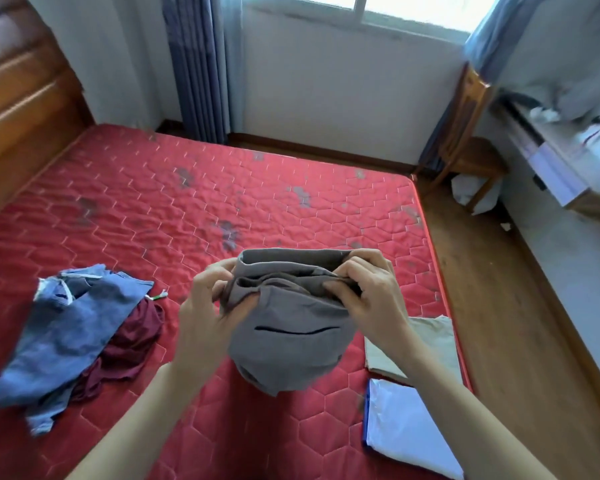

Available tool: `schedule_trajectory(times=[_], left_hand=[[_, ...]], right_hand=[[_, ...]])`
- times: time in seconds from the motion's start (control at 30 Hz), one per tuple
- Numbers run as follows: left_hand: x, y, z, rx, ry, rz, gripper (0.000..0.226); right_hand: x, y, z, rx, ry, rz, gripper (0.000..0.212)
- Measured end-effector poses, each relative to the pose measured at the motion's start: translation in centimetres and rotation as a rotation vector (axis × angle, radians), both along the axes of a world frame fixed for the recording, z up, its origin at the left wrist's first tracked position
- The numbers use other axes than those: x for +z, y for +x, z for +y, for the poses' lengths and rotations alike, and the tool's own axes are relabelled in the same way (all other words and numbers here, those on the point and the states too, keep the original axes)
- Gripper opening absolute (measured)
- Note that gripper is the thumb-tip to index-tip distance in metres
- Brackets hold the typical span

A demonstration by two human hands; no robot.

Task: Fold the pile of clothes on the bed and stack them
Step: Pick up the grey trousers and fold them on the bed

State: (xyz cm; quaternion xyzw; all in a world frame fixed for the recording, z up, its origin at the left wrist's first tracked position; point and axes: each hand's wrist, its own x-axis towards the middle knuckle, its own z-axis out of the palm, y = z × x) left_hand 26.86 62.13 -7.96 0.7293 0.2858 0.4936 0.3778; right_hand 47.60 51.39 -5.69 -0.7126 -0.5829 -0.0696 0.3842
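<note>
I hold grey shorts (288, 337) up above the red quilted mattress (187, 202). My left hand (205, 306) grips the waistband on its left side. My right hand (368, 292) pinches the waistband on its right side. The shorts hang bunched below my hands, a pocket slit showing. On the left of the bed lies an unfolded pile: a blue garment (66, 337) over a dark red garment (136, 341). At the right edge sit a folded beige garment (430, 344) and, nearer me, a folded white garment (406, 431).
A wooden headboard (18, 98) stands at the left. Beyond the bed are blue curtains (198, 64) and a window. A wooden chair (465, 133) and a cluttered desk (568, 161) stand on the right, with wooden floor alongside the bed.
</note>
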Motion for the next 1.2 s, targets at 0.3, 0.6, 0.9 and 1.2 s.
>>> schedule_trajectory(times=[0.3,0.6,0.9,1.2], left_hand=[[4.4,1.3,1.3,0.107,0.006,-0.012,0.042],[6.3,1.2,1.3,-0.197,-0.199,-0.054,0.023],[15.4,2.8,1.2,-0.151,0.161,-0.184,0.012],[12.9,3.4,1.0,-0.121,-0.003,-0.237,0.007]], right_hand=[[5.6,0.8,0.6,0.021,0.062,-0.003,0.022],[6.3,1.4,-0.9,0.018,0.09,-0.009,0.016],[17.9,2.8,-0.5,0.008,0.345,-0.402,0.016],[15.5,1.8,-1.2,-0.025,0.344,-0.379,0.021]])
